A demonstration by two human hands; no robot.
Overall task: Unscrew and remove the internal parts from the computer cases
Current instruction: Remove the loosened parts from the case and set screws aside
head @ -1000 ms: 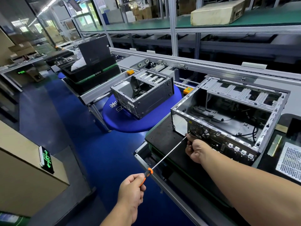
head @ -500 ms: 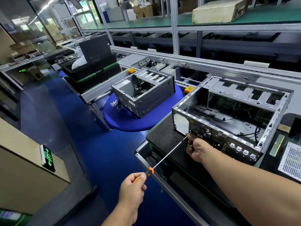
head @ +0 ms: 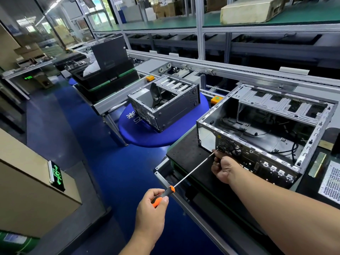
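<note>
An open silver computer case (head: 266, 129) lies on a black mat (head: 185, 153) at the right, its back panel facing me. A long screwdriver (head: 191, 172) with an orange and black handle runs from lower left up to the rear fan grille (head: 228, 146). My left hand (head: 152, 208) grips the handle. My right hand (head: 224, 168) has its fingers curled round the shaft near the tip, against the case's back panel. The tip itself is hidden by my fingers. Loose black cables lie inside the case.
A second, smaller open case (head: 163, 105) stands on a round blue table (head: 147, 135) behind. Black trays (head: 106, 80) are stacked on the conveyor at the left. A perforated metal panel (head: 331, 181) and a memory stick (head: 317, 164) lie at the right. A cardboard box (head: 27, 190) stands at the lower left.
My left hand has shifted its grip on the handle, so more of the orange shows. The screwdriver and my right hand stay at the fan grille.
</note>
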